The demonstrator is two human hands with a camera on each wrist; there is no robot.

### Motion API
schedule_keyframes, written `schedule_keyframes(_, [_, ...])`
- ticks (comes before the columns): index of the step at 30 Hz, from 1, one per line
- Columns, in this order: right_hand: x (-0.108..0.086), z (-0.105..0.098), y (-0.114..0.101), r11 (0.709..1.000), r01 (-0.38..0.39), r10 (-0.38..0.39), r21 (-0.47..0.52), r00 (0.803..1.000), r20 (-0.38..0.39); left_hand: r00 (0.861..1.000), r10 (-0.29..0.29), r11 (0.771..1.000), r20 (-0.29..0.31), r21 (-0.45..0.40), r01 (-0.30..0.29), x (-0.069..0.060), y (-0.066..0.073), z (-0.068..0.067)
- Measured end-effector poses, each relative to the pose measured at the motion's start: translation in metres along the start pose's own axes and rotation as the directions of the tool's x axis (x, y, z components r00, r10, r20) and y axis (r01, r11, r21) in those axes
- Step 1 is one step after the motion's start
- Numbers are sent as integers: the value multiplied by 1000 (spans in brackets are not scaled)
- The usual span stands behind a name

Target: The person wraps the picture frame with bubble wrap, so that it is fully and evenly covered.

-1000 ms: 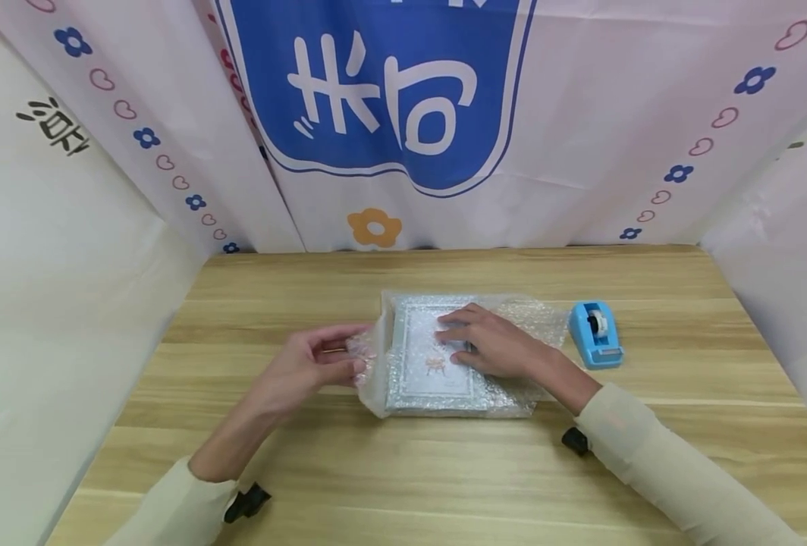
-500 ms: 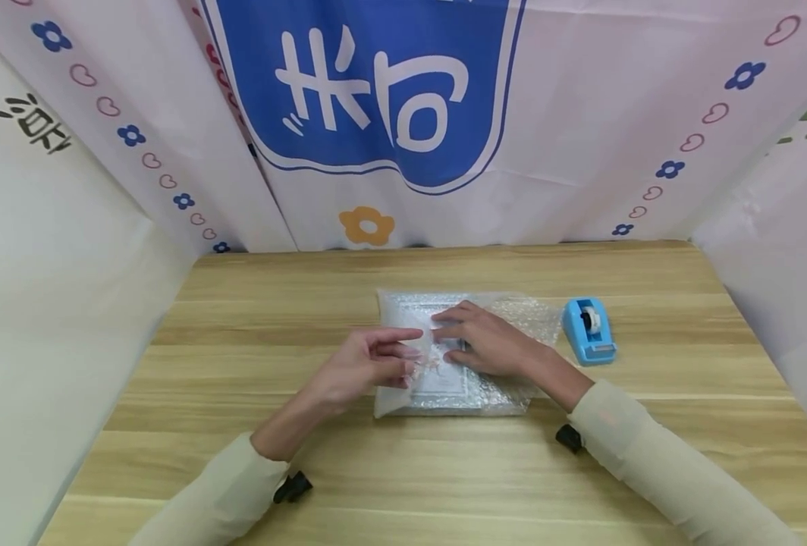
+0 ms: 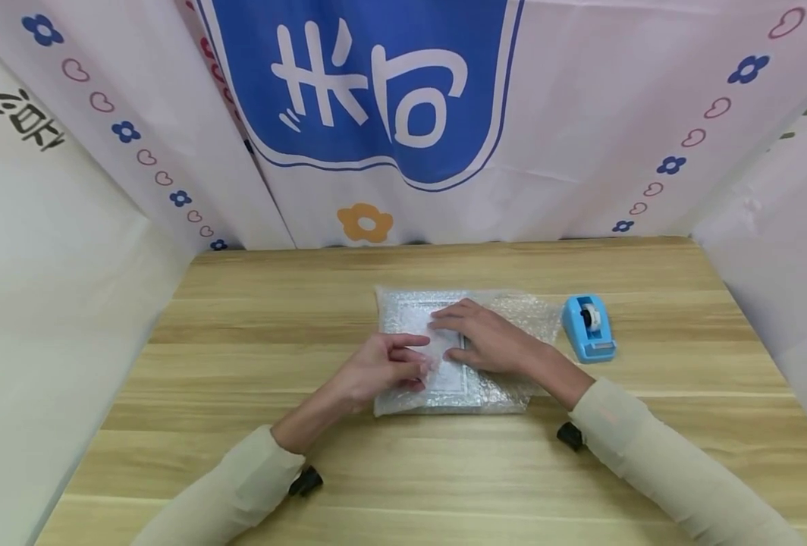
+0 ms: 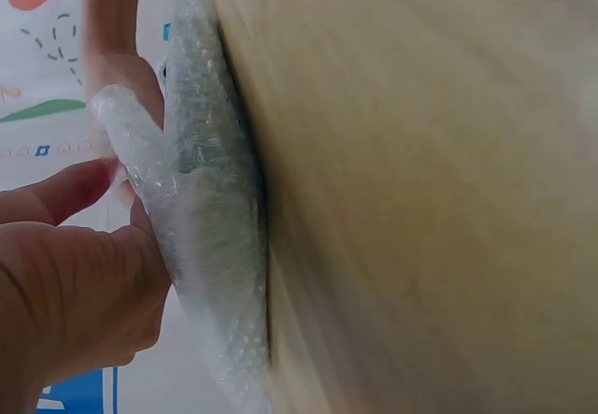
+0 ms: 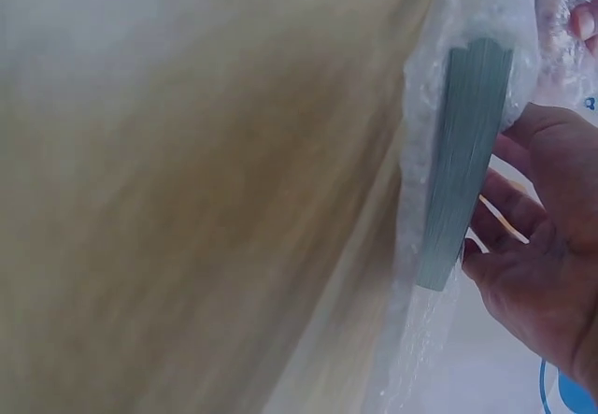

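Note:
A flat picture frame lies on the table inside bubble wrap. In the right wrist view the frame's grey-green edge shows at the open side of the wrap. My left hand pinches the loose end of the bubble wrap between thumb and fingers, folded over the frame's left part. The left wrist view shows this flap lifted slightly off the frame. Spread fingers of my right hand rest on top of the frame, right of the left hand. Part of the frame's front is hidden under both hands.
A blue tape dispenser stands right of the bubble wrap, close to its right end. The wooden table meets a printed cloth backdrop at its far edge. White cloth walls rise at both sides.
My left hand has moved right, carrying the bubble wrap's left end over the frame until it lies across the left part. The right hand has stayed on the frame.

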State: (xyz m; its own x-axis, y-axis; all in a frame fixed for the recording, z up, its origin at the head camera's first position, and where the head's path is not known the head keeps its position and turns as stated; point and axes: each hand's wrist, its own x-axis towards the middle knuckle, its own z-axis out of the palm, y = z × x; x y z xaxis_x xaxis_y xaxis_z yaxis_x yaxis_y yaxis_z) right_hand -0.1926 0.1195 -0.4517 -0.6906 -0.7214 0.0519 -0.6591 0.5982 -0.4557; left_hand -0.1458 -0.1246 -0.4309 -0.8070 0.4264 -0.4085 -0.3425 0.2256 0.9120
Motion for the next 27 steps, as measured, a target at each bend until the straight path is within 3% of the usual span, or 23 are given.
schedule_keyframes(9, [-1,-3,2,1000,10,-10,26,1000,16,998,-70,992,6,101,69,6,8,8])
schedule_keyframes(21, [-2,-9,9,996,26,-35,86,994,107,999,-38,993,28,114,34,2,4,9])
schedule_keyframes(27, [-2,-7,9,998,39,-45,59,993,112,999,-33,989,27,146,29,1,6,7])
